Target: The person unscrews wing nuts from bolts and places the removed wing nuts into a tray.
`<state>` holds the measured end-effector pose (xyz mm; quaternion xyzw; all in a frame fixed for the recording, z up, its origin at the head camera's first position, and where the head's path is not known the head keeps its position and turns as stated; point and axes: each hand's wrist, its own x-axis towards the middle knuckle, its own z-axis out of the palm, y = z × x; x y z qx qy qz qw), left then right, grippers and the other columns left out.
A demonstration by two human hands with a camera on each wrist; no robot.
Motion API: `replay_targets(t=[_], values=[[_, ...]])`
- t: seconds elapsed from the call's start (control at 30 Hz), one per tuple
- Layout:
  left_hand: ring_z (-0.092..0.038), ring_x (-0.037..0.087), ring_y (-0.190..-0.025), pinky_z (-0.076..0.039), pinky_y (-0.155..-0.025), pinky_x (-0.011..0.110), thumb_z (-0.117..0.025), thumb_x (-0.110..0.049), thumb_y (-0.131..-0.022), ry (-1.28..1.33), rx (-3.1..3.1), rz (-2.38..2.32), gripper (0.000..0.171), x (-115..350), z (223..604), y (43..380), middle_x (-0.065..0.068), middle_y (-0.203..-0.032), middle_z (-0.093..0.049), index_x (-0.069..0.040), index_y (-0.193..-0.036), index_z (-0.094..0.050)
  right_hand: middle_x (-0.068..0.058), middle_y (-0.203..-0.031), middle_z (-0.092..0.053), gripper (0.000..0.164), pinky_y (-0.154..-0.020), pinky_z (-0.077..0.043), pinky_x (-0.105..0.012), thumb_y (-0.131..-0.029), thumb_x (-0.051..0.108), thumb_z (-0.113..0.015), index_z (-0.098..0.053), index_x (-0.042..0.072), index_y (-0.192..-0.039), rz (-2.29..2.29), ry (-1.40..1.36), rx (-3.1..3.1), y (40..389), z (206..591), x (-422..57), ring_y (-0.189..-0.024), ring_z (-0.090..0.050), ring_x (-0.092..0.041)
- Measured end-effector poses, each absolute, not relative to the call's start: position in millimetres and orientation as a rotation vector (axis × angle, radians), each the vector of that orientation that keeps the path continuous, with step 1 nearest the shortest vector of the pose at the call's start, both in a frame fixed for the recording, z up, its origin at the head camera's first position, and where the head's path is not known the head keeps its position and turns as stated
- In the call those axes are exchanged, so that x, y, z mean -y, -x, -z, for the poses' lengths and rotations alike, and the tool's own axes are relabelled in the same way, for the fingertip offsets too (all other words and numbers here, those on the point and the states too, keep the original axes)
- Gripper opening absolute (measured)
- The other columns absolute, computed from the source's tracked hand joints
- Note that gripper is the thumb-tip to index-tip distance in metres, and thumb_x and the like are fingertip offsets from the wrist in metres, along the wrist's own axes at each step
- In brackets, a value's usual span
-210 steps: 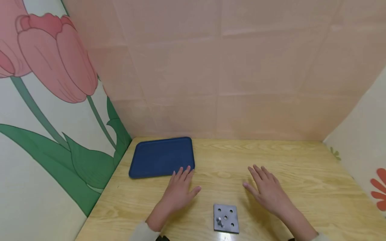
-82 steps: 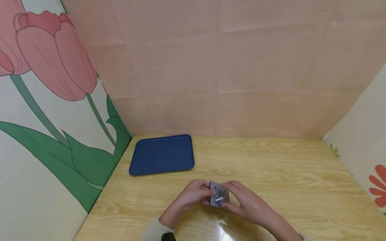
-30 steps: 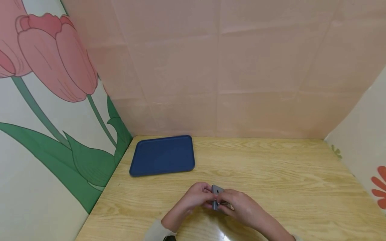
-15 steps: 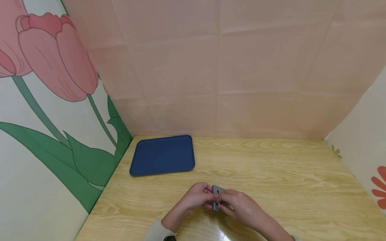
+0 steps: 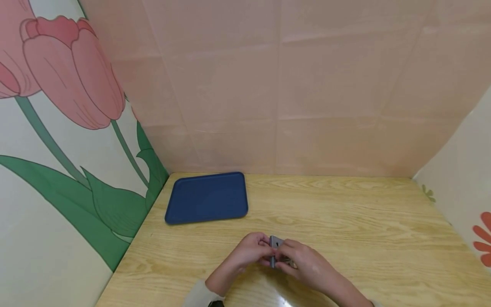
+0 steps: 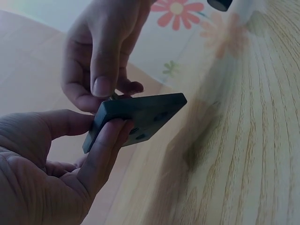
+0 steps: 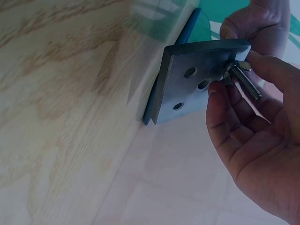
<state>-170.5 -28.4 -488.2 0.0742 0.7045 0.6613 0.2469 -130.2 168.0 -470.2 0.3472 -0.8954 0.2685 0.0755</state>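
Observation:
A square grey metal plate (image 5: 277, 242) with several holes is held up above the table, tilted, in the head view. My left hand (image 5: 249, 250) pinches its left edge between thumb and fingers. In the right wrist view a threaded bolt (image 7: 249, 86) sticks out of the plate face near one corner, with a shiny wing nut (image 7: 244, 65) at its base. The thumb and fingers of my right hand (image 7: 262, 145) are curled about that wing nut. From the left wrist side, the plate's back (image 6: 145, 110) shows holes, and the nut is mostly hidden.
A blue tray (image 5: 207, 198) lies at the back left of the wooden table (image 5: 345, 217). Behind it rises a pink cloth backdrop (image 5: 230, 85). A tulip-printed panel (image 5: 73, 76) stands on the left, and a flower-printed one (image 5: 468, 170) on the right.
From lying on the table, the plate was lifted by both hands. My right hand then shifted from the plate's edge onto the wing nut. Over the last second only its fingers move slightly.

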Motion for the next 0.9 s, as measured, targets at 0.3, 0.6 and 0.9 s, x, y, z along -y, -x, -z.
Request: replay_targets(t=[0.3,0.6,0.9], values=[[-0.067,0.011,-0.066,-0.058,-0.056,0.023,-0.07,0.001,-0.085,-0.179,-1.928,-1.808,0.013,27.4,488.4,170.5,0.003,-0.077,-0.07,0.003,-0.097,-0.065,0.011,-0.093,-0.062,0.015,-0.066,-0.055,-0.022,-0.089,0.026,-0.079,-0.068,0.019,-0.097,-0.858,-0.935,2.824,129.9,467.9,-166.9,-0.084,-0.062,-0.001],[-0.065,0.012,-0.064,-0.057,-0.054,0.022,-0.071,0.0,-0.085,-0.157,-1.941,-1.82,0.014,26.8,490.0,170.4,0.003,-0.075,-0.068,0.003,-0.096,-0.064,0.005,-0.095,-0.065,0.018,-0.068,-0.056,-0.021,-0.088,0.018,-0.079,-0.067,0.012,-0.1,-1.034,-0.856,2.842,128.6,468.9,-166.2,-0.084,-0.063,-0.004],[-0.065,0.011,-0.064,-0.058,-0.054,0.023,-0.071,0.001,-0.084,-0.155,-1.94,-1.83,0.014,26.9,488.8,169.8,0.003,-0.076,-0.067,0.003,-0.096,-0.064,0.002,-0.095,-0.068,0.021,-0.068,-0.057,-0.021,-0.085,0.008,-0.079,-0.066,0.009,-0.101,-1.084,-0.875,2.828,128.1,471.0,-166.4,-0.083,-0.065,-0.007]])
